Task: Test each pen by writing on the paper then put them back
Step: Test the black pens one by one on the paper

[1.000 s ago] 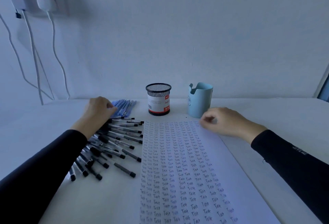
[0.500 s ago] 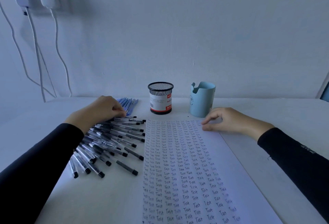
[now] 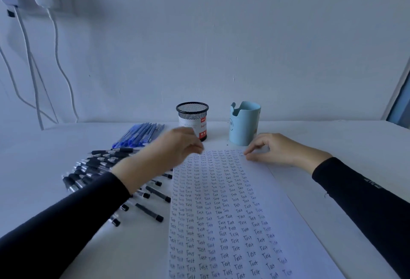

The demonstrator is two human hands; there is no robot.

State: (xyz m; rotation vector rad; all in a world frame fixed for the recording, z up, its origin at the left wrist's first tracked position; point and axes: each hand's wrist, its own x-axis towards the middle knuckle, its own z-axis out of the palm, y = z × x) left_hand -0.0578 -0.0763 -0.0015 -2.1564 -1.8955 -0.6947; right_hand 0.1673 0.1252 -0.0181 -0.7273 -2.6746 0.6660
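Dozens of small "Test" marks cover the paper point(image 3: 233, 212), row on row from the bottom edge of the frame up to its far end. By my reckoning most of the writing is done, with only a bare strip down the right side left free. Left of the sheet, a loose heap of black pens point(image 3: 95, 167) lies on the surface point(image 3: 332, 141), out of any holder. Putting them back looks like the bulk of what remains.

Just past the heap, the left hand point(image 3: 170, 150) hovers over the sheet's upper left corner, blurred. Its fingers point(image 3: 195, 145) are curled, but I cannot tell whether they are clamped on a pen. The right hand point(image 3: 277, 150) rests at the sheet's upper right corner, fingers point(image 3: 258, 143) loosely bent, tips at the paper's edge, holding nothing.

Farther back, a bundle of blue pens point(image 3: 139, 134) lies at centre left. Beyond it stand a black mesh holder point(image 3: 192, 114) and a pale blue cup point(image 3: 245, 123), with no pens sticking out of either.
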